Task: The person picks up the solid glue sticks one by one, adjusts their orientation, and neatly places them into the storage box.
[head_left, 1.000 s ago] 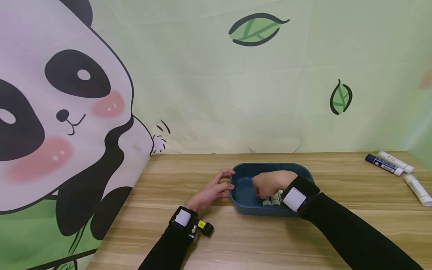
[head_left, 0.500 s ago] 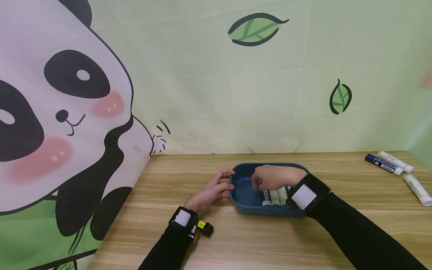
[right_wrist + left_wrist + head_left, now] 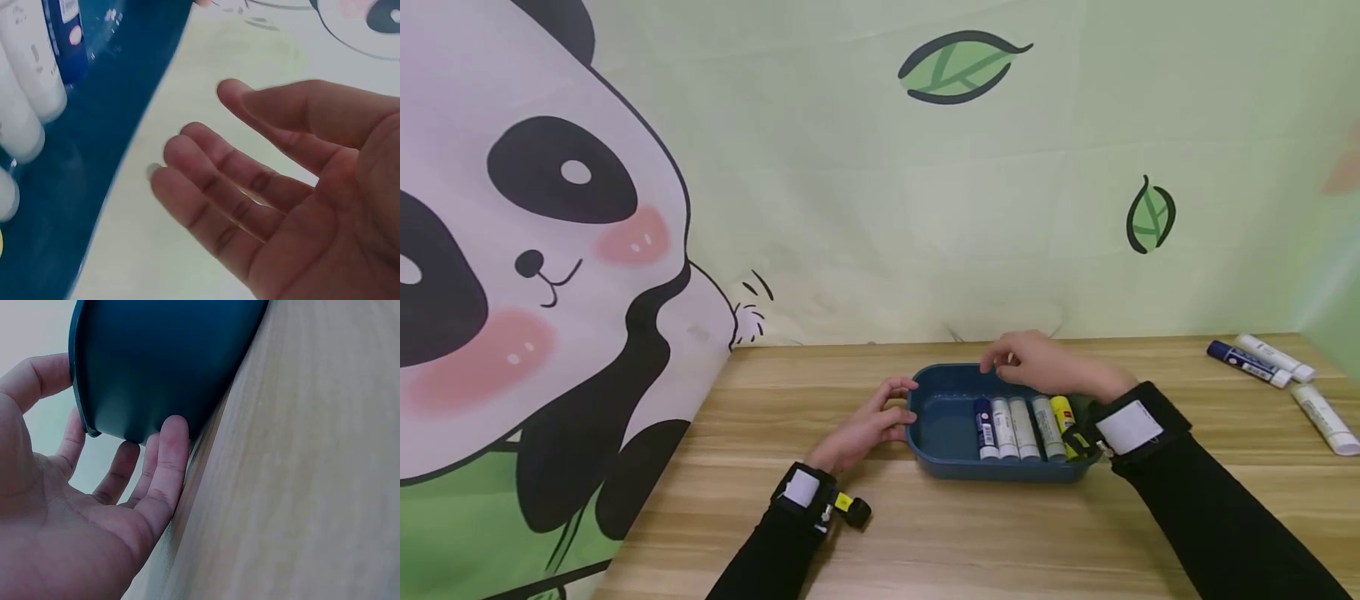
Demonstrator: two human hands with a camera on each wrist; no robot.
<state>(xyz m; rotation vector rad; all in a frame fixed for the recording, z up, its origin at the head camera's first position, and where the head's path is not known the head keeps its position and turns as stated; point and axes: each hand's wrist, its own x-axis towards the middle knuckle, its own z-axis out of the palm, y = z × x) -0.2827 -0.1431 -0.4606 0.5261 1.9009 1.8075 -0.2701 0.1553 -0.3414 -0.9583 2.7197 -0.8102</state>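
Note:
A blue plastic bin [image 3: 947,467] stands on the table. Side by side in its right part lie several glue-stick-like tubes: a dark blue one [image 3: 984,425] at the left, white and grey ones [image 3: 1023,429] in the middle, a yellow one [image 3: 1063,417] at the right. My left hand [image 3: 861,429] touches the bin's left end; in the left wrist view its fingertips [image 3: 174,434] lie against the outer wall. Over the bin's far rim hovers my right hand [image 3: 1045,362], fingers loosely bent. Nothing is between those fingers in the right wrist view.
At the table's far right lie a dark blue tube [image 3: 1247,364] and two white tubes [image 3: 1325,419]. A printed panda backdrop [image 3: 880,208] rises along the table's back edge. A small camera [image 3: 853,510] juts from the left wrist.
My right hand has risen out of the bin and moved back and right to its far rim, uncovering the row of tubes. My left hand keeps its place at the bin.

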